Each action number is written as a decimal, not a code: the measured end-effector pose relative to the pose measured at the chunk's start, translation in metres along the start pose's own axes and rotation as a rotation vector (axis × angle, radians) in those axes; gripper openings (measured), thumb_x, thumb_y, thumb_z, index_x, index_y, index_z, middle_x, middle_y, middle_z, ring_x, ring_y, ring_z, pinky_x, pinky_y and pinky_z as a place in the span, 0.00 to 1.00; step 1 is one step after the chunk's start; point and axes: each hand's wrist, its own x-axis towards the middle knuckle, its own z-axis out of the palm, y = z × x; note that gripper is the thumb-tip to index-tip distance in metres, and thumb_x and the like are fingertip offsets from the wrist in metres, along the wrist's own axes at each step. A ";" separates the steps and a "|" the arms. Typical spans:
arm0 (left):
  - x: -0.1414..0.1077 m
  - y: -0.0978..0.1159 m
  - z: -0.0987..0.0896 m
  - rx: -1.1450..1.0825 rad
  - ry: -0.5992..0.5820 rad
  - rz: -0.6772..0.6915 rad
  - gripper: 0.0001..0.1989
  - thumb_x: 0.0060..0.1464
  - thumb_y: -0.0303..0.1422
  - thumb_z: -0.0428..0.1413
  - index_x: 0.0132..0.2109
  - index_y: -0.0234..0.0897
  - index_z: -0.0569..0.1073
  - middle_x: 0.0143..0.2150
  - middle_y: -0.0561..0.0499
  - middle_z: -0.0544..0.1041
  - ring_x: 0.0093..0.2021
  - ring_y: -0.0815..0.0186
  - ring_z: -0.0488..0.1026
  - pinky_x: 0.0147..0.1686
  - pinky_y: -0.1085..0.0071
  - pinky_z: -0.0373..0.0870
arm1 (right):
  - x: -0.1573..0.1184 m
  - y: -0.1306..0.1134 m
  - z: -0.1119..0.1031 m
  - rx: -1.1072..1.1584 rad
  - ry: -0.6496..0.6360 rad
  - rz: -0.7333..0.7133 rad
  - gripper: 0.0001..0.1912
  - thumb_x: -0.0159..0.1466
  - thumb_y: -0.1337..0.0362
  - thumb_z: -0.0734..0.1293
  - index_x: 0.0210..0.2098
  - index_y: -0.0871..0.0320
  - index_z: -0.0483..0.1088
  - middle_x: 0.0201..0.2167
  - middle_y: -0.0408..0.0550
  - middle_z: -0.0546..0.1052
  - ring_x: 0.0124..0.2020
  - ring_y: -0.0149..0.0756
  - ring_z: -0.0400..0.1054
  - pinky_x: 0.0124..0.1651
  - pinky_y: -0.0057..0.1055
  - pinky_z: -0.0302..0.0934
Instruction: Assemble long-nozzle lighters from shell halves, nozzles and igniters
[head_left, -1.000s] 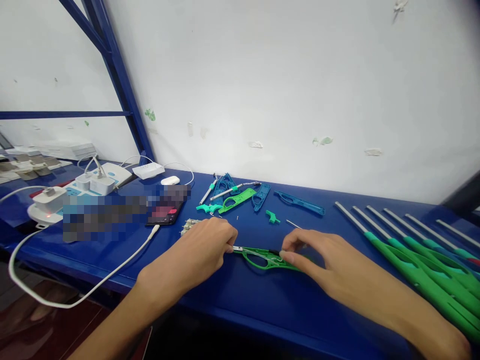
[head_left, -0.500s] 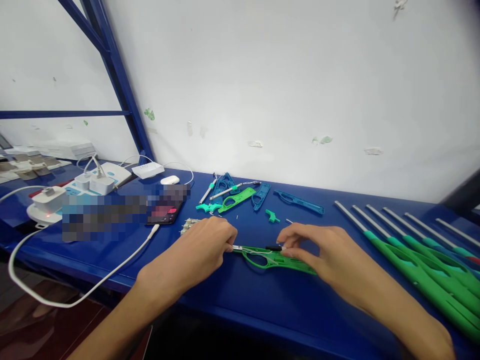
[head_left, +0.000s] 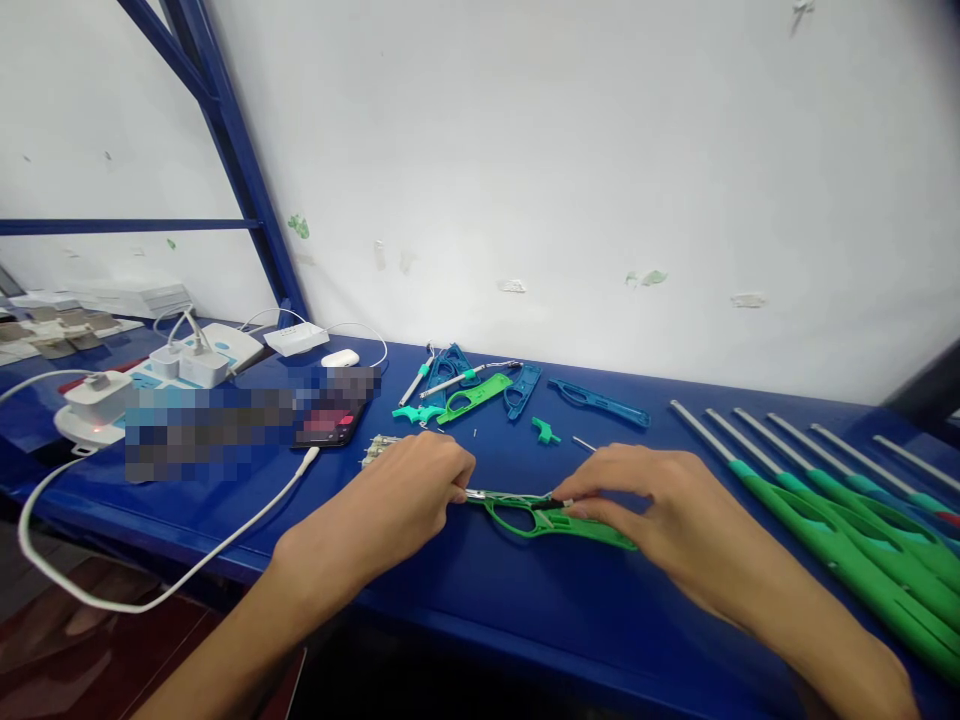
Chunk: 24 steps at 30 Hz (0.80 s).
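Note:
A green lighter handle shell point(head_left: 592, 530) lies open-side up near the table's front, with wires and metal parts along its upper edge. My left hand point(head_left: 412, 480) pinches its left end, where a bit of metal point(head_left: 475, 494) shows beside the fingertips. Between my right thumb and fingers is a small black igniter point(head_left: 551, 502), down against the shell's inside; my right hand point(head_left: 637, 490) partly hides it. A green trigger point(head_left: 545, 432) and a thin metal pin point(head_left: 583, 444) lie just beyond the hands.
Lighter tubes, blue half shells point(head_left: 598, 403) and a light green shell point(head_left: 476, 398) lie at the back. Several assembled green lighters point(head_left: 832, 540) fill the right side. Left are a phone point(head_left: 330, 422), a white cable point(head_left: 247, 530) and a power strip point(head_left: 232, 345).
My right hand has lowered the black igniter into the shell, and its fingers have shifted slightly left. My left hand keeps its pinch in the same place.

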 end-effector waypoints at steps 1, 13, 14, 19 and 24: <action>0.000 0.000 0.000 -0.001 -0.002 -0.002 0.12 0.61 0.21 0.50 0.31 0.38 0.72 0.31 0.49 0.73 0.35 0.61 0.70 0.35 0.65 0.58 | 0.000 0.000 0.000 -0.011 0.007 -0.009 0.08 0.69 0.61 0.69 0.40 0.44 0.82 0.40 0.42 0.84 0.41 0.41 0.77 0.46 0.35 0.69; 0.002 0.000 -0.001 -0.001 -0.032 -0.034 0.12 0.61 0.18 0.53 0.32 0.37 0.71 0.34 0.51 0.75 0.37 0.62 0.71 0.35 0.65 0.56 | -0.006 -0.007 0.003 -0.164 0.151 -0.271 0.16 0.74 0.68 0.62 0.42 0.48 0.82 0.41 0.43 0.84 0.39 0.39 0.74 0.41 0.37 0.67; 0.002 0.000 -0.001 -0.004 -0.035 -0.033 0.12 0.61 0.18 0.53 0.32 0.37 0.71 0.34 0.51 0.75 0.37 0.62 0.71 0.34 0.65 0.56 | -0.006 -0.008 0.003 -0.171 0.148 -0.279 0.16 0.74 0.68 0.61 0.42 0.48 0.82 0.41 0.43 0.84 0.39 0.39 0.74 0.41 0.36 0.67; 0.002 -0.001 0.000 -0.010 -0.043 -0.041 0.12 0.61 0.19 0.53 0.31 0.37 0.71 0.33 0.51 0.75 0.36 0.63 0.71 0.33 0.65 0.55 | -0.007 -0.004 0.006 -0.171 0.064 -0.212 0.16 0.74 0.69 0.62 0.42 0.46 0.81 0.42 0.41 0.83 0.41 0.38 0.74 0.44 0.36 0.66; 0.003 -0.001 0.000 -0.005 -0.045 -0.037 0.12 0.61 0.19 0.54 0.31 0.37 0.71 0.34 0.51 0.75 0.36 0.63 0.71 0.33 0.65 0.55 | -0.006 0.004 0.005 -0.138 -0.023 -0.080 0.12 0.70 0.69 0.69 0.36 0.45 0.81 0.38 0.37 0.83 0.38 0.37 0.75 0.46 0.35 0.65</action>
